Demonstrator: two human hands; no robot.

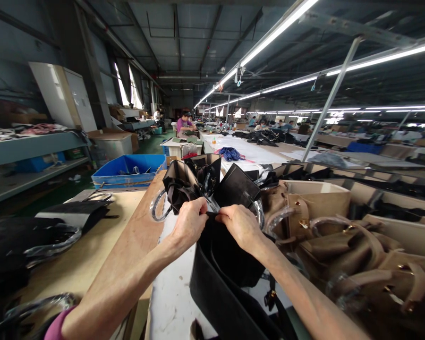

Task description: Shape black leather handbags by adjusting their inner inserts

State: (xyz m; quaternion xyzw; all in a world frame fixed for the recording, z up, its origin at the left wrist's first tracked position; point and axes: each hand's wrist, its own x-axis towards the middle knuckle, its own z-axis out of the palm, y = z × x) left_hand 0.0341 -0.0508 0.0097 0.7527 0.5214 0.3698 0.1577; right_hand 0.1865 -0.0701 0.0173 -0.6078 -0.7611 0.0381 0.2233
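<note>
A black handbag [212,288] stands in front of me on the white-covered table, its opening facing up. At its far rim my left hand [189,222] pinches the edge with thumb and fingers. Just to the right, my right hand [241,224] pinches the same rim, a short gap from the left. Between the two hands shows a small greyish strip, too unclear to name. Directly beyond them stand more black bags [235,186], with a plastic-wrapped handle [158,206] looping out at the left.
Brown handbags [315,203] crowd the right side. A blue bin [129,171] stands at the left beyond a wooden board [127,241]. Black bag pieces [67,226] lie on the left table. A person in purple [185,124] sits farther back, and a metal post [331,99] rises at the right.
</note>
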